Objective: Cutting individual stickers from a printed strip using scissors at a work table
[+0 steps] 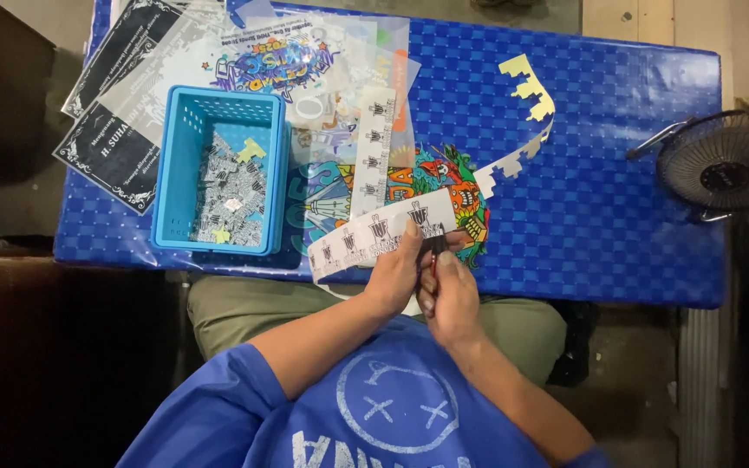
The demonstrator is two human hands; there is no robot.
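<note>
At the lower middle of the frame the left hand [396, 269] pinches a long white sticker strip [374, 236] printed with dark emblems, its fingers closed on the strip's right end just below the last emblem. The right hand [448, 290] sits just beside it, fingers curled shut around a small dark tool with a red part [434, 253], likely scissors, whose tip meets the strip's edge. This looks like the cutting step: single emblems are being snipped off the strip one by one. The next cut calls for a steady line close around an emblem, with the left hand feeding the strip along.

A blue basket [218, 169] at centre left of the frame holds many small cut-out pieces. Above the hands, a second emblem strip [374, 147] lies on printed transparent sheets [305, 65], and a yellow-backed offcut [526, 104] curls toward the upper right.

The worktop [617, 173] is covered in a glossy blue checked cloth. Dark bordered printed cards [110, 130] lie at the upper left. A small fan [726, 173] stands at the right edge, over a dim floor.
</note>
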